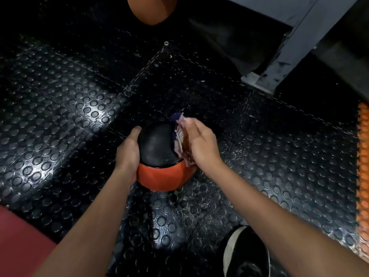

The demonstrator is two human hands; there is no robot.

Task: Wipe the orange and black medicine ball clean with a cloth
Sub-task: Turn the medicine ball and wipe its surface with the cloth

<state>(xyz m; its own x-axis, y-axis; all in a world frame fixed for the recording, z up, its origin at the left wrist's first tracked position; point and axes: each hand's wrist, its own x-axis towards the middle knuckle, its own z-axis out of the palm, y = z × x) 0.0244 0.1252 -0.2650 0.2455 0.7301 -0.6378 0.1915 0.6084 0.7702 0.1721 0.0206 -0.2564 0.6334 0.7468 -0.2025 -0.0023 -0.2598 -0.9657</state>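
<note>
The medicine ball (pixel 159 156) sits on the black studded floor (pixel 60 120) near the middle of the view, its black half turned up and its orange half facing the person. The left hand (pixel 127 154) cups the ball's left side, palm flat against it and fingers curved over the surface, with the fingertips reaching up onto the black part. The right hand (pixel 201 144) is at the ball's right side, its fingers curled round a bunched cloth (pixel 180 138) and pressing that cloth against the ball where the black and orange parts meet. The cloth is crumpled, with dark blue, pale and brownish patches, and a loose corner of it sticks up past the ball's far edge. Beyond the ball, at the top edge of the view, part of a second orange ball (pixel 151 11) shows, well apart from the first. To the right of and beyond the medicine ball stands a scuffed grey metal post (pixel 289 54), its foot resting on the floor. Further right, an orange knobbly strip (pixel 363 166) runs along the edge of the view. On the near side of the ball, lower right, a black shoe with a pale rim (pixel 245 254) rests on the floor, and a red patch (pixel 18 244) fills the lower left corner.
</note>
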